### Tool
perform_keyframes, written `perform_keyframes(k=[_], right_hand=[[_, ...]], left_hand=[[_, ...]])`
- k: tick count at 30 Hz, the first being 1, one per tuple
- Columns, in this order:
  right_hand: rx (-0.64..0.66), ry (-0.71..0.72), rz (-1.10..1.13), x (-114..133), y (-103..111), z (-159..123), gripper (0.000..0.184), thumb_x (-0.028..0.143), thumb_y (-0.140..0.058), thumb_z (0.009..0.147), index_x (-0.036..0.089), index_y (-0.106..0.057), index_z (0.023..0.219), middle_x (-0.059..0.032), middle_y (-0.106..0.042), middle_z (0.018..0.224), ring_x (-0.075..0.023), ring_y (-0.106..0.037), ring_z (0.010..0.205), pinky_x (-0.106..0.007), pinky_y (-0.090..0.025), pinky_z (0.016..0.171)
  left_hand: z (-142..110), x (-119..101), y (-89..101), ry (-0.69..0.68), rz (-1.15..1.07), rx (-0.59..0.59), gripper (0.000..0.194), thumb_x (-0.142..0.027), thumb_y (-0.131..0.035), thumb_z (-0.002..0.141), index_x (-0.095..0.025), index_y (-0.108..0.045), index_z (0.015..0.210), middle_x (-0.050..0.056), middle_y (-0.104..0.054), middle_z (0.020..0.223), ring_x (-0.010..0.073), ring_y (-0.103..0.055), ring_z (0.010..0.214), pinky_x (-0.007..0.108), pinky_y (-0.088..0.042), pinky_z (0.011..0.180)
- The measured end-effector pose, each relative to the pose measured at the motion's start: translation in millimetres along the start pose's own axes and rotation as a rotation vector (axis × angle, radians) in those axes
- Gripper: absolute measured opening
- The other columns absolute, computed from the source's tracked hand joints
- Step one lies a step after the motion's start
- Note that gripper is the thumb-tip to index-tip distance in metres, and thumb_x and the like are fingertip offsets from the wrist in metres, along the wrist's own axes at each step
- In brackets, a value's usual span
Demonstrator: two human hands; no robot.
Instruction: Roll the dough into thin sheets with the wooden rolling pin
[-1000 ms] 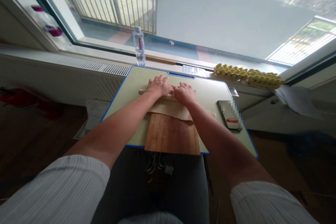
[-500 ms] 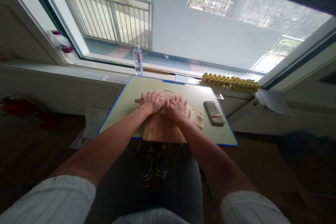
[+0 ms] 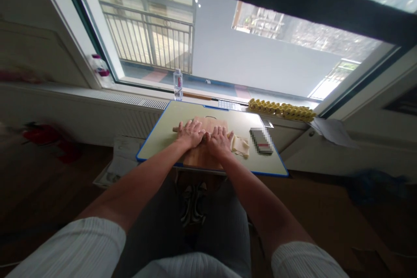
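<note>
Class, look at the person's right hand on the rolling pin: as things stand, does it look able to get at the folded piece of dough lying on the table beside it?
Probably yes. The right hand rests next to the folded dough, with only bare table between them.

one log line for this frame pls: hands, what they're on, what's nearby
left hand palm-down on rolling pin | right hand beside it, on same pin | wooden board under | dough sheet right | bottle on sill
</note>
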State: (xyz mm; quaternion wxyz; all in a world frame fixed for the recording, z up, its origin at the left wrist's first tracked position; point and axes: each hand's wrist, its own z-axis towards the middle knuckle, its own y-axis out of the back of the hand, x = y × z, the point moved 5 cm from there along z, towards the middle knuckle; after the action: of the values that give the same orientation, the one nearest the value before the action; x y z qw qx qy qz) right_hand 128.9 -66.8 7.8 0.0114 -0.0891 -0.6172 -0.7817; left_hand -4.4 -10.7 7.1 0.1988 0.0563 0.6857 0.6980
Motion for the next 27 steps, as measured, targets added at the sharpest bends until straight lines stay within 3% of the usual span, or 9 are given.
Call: perform_keyframes(k=[4, 8, 19, 27], right_hand=[[0.018, 0.002, 0.003, -5, -2, 18, 0.063, 0.053, -0.027, 0.114, 0.015, -0.053, 0.157, -0.0201, -0.050, 0.166, -0.0379, -0.033, 0.160, -0.071, -0.018, 0.128], [0.034, -0.002, 0.001, -9, -7, 43, 0.059, 0.054, -0.028, 0.114, 0.022, -0.054, 0.157, -0.0169, -0.050, 0.166, -0.0372, -0.033, 0.159, -0.072, -0.018, 0.128], [0.166, -0.116, 0.160, -28, -26, 134, 0.072, 0.067, -0.027, 0.111, 0.022, -0.045, 0.165, -0.0158, -0.046, 0.169, -0.0382, -0.038, 0.156, -0.071, -0.023, 0.127], [0.209, -0.192, 0.265, -40, -37, 177, 0.071, 0.065, -0.024, 0.111, 0.020, -0.050, 0.159, -0.0188, -0.051, 0.165, -0.0394, -0.044, 0.153, -0.074, -0.026, 0.124]], left_hand=[[16, 2, 1.6, 0.021, -0.008, -0.012, 0.062, -0.054, -0.024, 0.108, -0.036, -0.052, 0.160, 0.003, -0.038, 0.177, 0.0296, -0.031, 0.164, 0.063, -0.012, 0.134], [42, 5, -0.7, 0.023, -0.038, -0.061, 0.057, -0.053, -0.029, 0.108, -0.038, -0.056, 0.156, 0.003, -0.046, 0.172, 0.0281, -0.038, 0.159, 0.061, -0.018, 0.132], [128, 18, -3.2, 0.031, -0.124, -0.044, 0.060, -0.056, -0.036, 0.105, -0.026, -0.058, 0.152, 0.014, -0.053, 0.163, 0.0361, -0.050, 0.146, 0.060, -0.039, 0.120], [168, 20, 2.2, 0.017, -0.175, -0.087, 0.051, -0.049, -0.039, 0.107, -0.023, -0.065, 0.142, 0.015, -0.064, 0.150, 0.0323, -0.058, 0.138, 0.052, -0.045, 0.117]])
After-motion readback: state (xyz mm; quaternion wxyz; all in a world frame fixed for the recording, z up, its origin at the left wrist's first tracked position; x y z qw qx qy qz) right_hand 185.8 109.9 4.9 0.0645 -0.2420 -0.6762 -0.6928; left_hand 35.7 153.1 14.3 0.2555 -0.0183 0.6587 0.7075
